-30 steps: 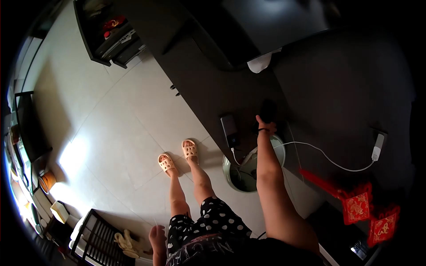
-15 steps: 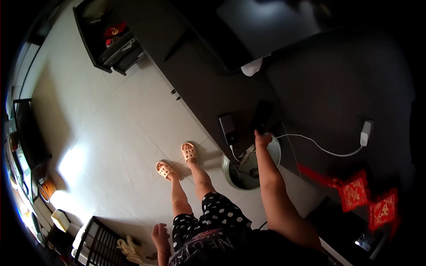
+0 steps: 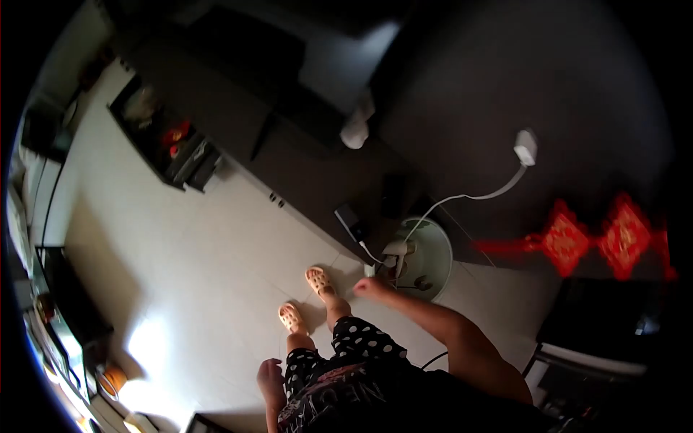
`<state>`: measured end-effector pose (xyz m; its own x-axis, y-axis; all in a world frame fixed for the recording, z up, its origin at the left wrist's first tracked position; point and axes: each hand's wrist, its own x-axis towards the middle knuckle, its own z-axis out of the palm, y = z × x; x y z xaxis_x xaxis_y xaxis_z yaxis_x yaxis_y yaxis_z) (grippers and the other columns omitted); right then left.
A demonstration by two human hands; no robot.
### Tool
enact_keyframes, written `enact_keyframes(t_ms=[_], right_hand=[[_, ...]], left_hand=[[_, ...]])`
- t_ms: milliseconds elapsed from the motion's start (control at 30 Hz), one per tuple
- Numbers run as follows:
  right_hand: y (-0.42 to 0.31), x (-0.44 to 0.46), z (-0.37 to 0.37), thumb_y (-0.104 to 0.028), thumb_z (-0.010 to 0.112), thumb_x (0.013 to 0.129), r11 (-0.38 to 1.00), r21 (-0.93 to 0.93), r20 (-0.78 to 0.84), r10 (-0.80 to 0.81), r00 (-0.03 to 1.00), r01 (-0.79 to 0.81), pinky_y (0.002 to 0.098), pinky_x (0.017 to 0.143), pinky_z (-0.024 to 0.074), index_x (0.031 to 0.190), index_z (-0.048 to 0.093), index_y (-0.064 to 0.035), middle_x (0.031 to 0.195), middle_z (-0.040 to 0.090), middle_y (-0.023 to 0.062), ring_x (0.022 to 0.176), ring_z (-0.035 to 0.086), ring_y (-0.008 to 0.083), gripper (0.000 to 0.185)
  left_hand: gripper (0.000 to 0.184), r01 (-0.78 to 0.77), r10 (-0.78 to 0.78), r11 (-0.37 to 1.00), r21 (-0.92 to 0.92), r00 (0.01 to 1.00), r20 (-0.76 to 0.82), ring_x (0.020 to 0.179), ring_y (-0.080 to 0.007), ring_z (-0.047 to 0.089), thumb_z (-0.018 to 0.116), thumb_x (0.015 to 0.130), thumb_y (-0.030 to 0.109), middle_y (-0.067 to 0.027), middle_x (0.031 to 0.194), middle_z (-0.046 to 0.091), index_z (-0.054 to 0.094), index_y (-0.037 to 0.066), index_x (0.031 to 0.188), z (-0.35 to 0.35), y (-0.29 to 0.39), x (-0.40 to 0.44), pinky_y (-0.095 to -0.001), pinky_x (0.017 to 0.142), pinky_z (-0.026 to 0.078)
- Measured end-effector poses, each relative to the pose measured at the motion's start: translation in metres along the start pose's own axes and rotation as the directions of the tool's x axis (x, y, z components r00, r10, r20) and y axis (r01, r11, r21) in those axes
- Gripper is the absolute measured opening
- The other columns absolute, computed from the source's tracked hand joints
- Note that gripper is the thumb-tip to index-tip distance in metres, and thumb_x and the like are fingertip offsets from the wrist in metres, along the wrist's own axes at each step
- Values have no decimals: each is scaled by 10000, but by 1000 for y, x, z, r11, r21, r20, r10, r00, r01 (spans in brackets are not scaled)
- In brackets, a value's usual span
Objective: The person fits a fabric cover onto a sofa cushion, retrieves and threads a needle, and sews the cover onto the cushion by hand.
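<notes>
My right hand (image 3: 368, 288) is in front of the near side of a pale round bin (image 3: 449, 252), its fingers curled in and no held thing showing. Low beside my shorts hangs my left hand (image 3: 271, 374), fingers loosely bent and apart, with nothing in them. On the dark cabinet top lies a dark power bank or phone (image 3: 349, 222) with a white cable plugged in. A black flat object (image 3: 392, 195) lies near it, hard to make out. A white cable (image 3: 462, 196) runs from a white plug-in adapter (image 3: 526, 148) down to a pale block (image 3: 397, 249) over the bin.
An open drawer (image 3: 148, 144) juts from the cabinet (image 3: 303, 173) at the left. Red hanging ornaments (image 3: 565, 239) are at the right. A white crumpled thing (image 3: 354, 132) is on the cabinet top. My sandals (image 3: 319, 281) stand on the tiled floor (image 3: 188, 238).
My right hand has drawn back from the black object on the cabinet to the near side of the bin. The view has turned. My left hand still hangs low.
</notes>
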<state>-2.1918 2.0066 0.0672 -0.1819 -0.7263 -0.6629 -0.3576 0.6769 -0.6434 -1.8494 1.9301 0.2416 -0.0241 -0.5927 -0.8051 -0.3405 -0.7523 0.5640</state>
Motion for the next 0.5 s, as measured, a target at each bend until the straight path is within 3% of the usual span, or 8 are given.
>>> enact_keyframes(t_ms=[100,167,233,300,333,367,433,500], right_hand=[[-112,-85,33,-136,578,798,892,229,-59,-386,921,389,238,692,442,933,614,-36,851,617,48,790,569,108,171],[-182,-155,36,-124,541,828,698,652,-38,-361,932,297,220,677,428,1037,560,-26,900,583,39,768,548,88,232],[-199,-201,51,-119,533,829,758,551,-293,-215,932,348,213,656,419,1005,560,-5,842,588,46,730,538,76,211],[-207,-248,53,-134,532,824,476,812,-404,42,914,337,211,658,408,927,576,6,759,586,47,705,536,88,179],[-202,-266,56,-148,534,816,436,803,-513,159,843,407,217,660,405,861,583,-1,728,591,62,682,538,103,161],[-202,-291,51,-155,531,816,334,788,-574,95,813,517,239,677,410,821,586,-9,745,594,70,680,535,114,157],[-181,-333,40,-103,474,843,241,687,-726,209,655,685,298,687,454,859,521,-3,856,582,115,737,575,193,111],[-162,-401,22,-137,458,869,-37,502,-835,240,496,864,391,790,475,854,497,-32,810,567,91,779,593,237,113]], left_hand=[[198,-259,231,964,57,926,298,578,-113,458,460,838,154,-22,635,505,569,-12,830,21,38,-17,-259,517,385],[203,-463,333,875,138,784,524,602,-95,474,488,841,157,-46,661,542,574,-22,883,38,66,-38,-250,528,397],[220,-647,414,760,59,552,724,603,-98,485,490,845,170,-60,680,557,574,-17,926,51,67,-46,-251,529,407],[217,-663,316,743,90,466,826,594,-107,496,487,853,173,-52,664,552,574,-12,925,68,73,-66,-246,524,411],[207,-730,258,678,93,354,899,590,-106,496,482,857,170,-43,655,551,580,-3,915,78,80,-82,-240,531,411],[199,-793,187,605,76,234,954,585,-104,496,478,861,167,-34,646,551,585,5,906,90,88,-98,-233,538,412],[187,-691,9,722,-15,-12,1000,578,-83,484,472,868,167,-21,624,555,596,28,886,118,93,-137,-223,549,407],[194,-773,-230,633,36,-143,963,569,-76,475,463,875,182,-16,634,566,602,47,859,144,100,-185,-220,549,402]])
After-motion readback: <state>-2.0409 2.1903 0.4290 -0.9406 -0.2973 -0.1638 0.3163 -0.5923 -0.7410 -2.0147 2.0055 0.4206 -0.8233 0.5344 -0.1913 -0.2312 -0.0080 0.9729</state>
